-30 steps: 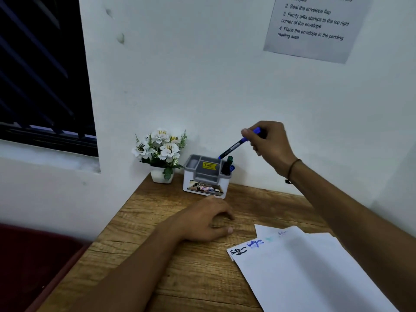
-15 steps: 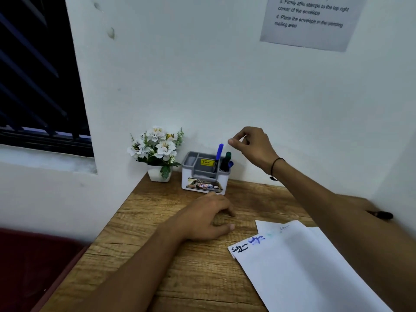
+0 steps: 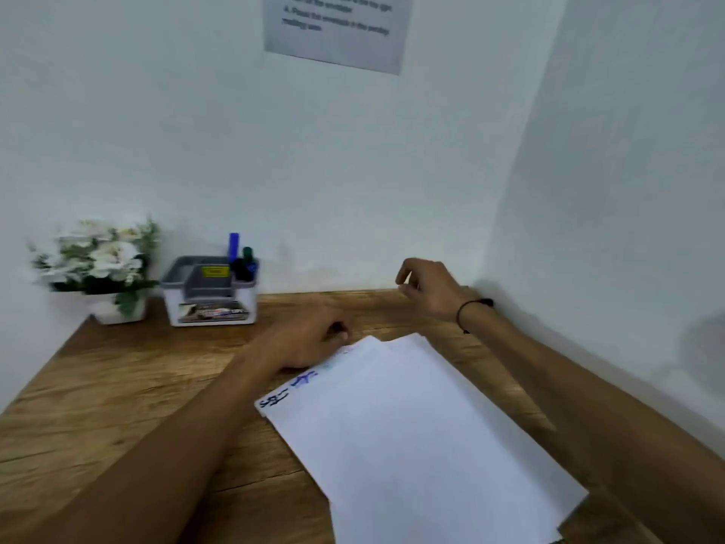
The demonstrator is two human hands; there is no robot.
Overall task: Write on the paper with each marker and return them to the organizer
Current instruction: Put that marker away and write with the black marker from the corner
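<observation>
Leftmost, a white-flowered plant in a white pot (image 3: pixel 117 308) adjoins the grey-and-white plastic organizer (image 3: pixel 210 292), where the blue marker (image 3: pixel 234 247) and darker capped markers (image 3: pixel 247 263) stand upright. Left hand (image 3: pixel 310 341) lies loosely curled and empty at the far-left edge of the smooth white paper sheets (image 3: pixel 412 426) on the grained wooden table (image 3: pixel 117 386). Right hand (image 3: pixel 429 288) hovers half-open, empty. Judged: blue returned; next, fetch any unused marker.

Soft, even, slightly dim light with a cool cast fills the corner — no glare anywhere. Motion blur smears the white artificial flowers in their white pot (image 3: pixel 98 265), the grey printed notice on the far wall (image 3: pixel 337 29) and the bare right hand (image 3: pixel 431 288). Faint shadows fall on the right wall behind the right forearm — wide-angle bending shows at the edges.
</observation>
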